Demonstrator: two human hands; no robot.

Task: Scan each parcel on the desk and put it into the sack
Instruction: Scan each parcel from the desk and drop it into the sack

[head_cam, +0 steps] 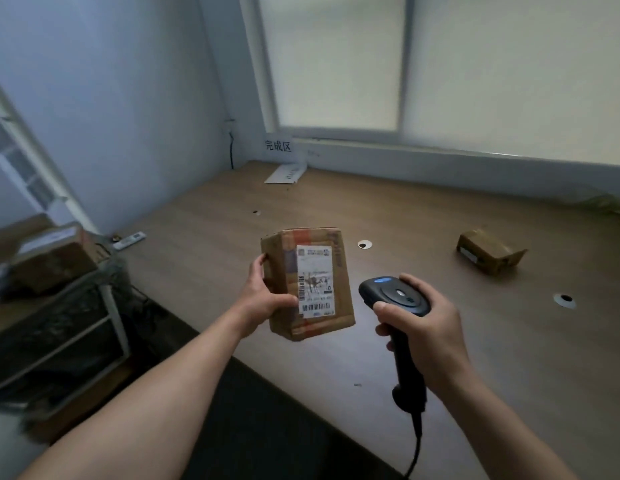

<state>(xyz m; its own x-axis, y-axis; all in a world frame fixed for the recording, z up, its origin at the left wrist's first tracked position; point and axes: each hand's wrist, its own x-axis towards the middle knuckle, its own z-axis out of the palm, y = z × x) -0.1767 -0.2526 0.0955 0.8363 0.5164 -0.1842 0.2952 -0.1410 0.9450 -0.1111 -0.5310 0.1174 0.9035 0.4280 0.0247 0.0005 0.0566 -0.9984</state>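
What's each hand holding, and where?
Left hand grips the brown cardboard parcel by its left edge; right hand grips the black handheld scanner by its handle.

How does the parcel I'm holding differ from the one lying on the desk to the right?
The held parcel is gripped in the left hand, white label facing the camera; the desk parcel lies untouched, label on its near side. Both are brown cardboard.
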